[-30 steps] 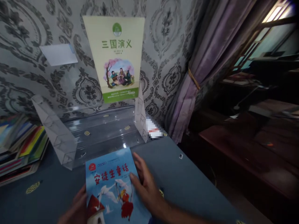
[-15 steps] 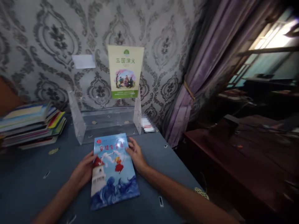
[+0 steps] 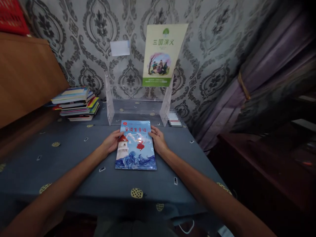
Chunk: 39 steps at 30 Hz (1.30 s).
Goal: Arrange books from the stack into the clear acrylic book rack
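A blue children's book (image 3: 135,154) with a red-roofed tower and waves on its cover is held between my two hands, face up and close over the table. My left hand (image 3: 112,141) grips its left edge near the top, thumb on the cover. At the upper right edge, my right hand (image 3: 158,140) closes on it the same way; the fingers underneath are hidden. Just behind stands a clear acrylic rack (image 3: 138,107). A pale green book (image 3: 160,56) stands upright at the right of the rack's upper level, next to a small white card (image 3: 119,48).
A stack of books (image 3: 76,104) sits at the back left beside a brown wooden cabinet (image 3: 29,79) with a red basket (image 3: 12,18) on it. A blurred white item (image 3: 174,119) lies right of the rack. The cloth-covered table (image 3: 81,177) ends before a purple curtain (image 3: 229,95).
The view has swung left and down, showing the cabinet, basket and table's front edge. Both hands still hold the blue book, now squarer to the rack.
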Each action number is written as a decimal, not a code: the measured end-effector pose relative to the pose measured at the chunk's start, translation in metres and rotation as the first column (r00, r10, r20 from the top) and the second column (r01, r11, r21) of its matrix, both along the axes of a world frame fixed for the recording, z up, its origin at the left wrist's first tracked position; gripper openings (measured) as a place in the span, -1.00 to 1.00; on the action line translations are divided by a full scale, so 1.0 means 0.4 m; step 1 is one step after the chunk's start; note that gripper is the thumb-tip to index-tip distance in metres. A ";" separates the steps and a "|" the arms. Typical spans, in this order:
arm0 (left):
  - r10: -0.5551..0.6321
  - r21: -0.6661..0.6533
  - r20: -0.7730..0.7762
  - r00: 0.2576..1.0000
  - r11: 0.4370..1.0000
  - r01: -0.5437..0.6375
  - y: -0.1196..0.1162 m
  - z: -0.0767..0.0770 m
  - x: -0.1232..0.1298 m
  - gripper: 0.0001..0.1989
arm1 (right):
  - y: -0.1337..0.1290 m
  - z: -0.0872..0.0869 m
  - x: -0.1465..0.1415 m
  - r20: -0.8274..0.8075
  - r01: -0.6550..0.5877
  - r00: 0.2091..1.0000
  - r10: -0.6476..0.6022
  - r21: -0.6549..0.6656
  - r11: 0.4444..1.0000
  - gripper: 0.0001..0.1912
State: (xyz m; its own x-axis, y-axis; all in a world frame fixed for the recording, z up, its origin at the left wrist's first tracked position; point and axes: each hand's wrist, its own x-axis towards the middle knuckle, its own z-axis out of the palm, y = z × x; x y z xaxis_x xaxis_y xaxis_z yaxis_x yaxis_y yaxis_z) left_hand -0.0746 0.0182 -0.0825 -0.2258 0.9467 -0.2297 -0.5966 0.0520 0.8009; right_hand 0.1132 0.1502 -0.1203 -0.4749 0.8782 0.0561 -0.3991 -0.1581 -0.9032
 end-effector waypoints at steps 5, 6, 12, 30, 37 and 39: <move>-0.024 0.035 0.013 1.000 0.999 0.023 0.000 -0.012 -0.006 -0.72 | 0.000 -0.001 -0.001 0.019 0.006 1.000 -0.006 0.008 1.000 -0.50; -0.029 0.043 0.015 0.999 0.999 0.028 0.000 -0.015 -0.008 -0.70 | 0.000 0.000 0.000 0.023 0.005 1.000 -0.005 0.007 1.000 -0.49; -0.043 0.067 0.020 0.999 0.997 0.042 0.002 -0.029 -0.019 -0.71 | -0.007 0.013 0.011 0.046 -0.012 0.999 0.012 0.000 1.000 -0.48; -0.084 0.037 -0.071 0.994 0.996 0.087 -0.010 -0.002 -0.031 -0.62 | -0.008 0.011 0.002 -0.006 -0.014 1.000 0.014 -0.016 1.000 -0.52; -0.102 0.044 -0.094 0.990 0.993 0.106 -0.015 0.000 -0.037 -0.61 | -0.002 0.004 0.002 0.010 -0.023 1.000 0.023 0.001 1.000 -0.57; -0.104 0.041 -0.106 0.989 0.993 0.109 -0.016 0.001 -0.037 -0.60 | 0.000 0.003 0.002 0.009 -0.024 1.000 0.024 0.007 1.000 -0.57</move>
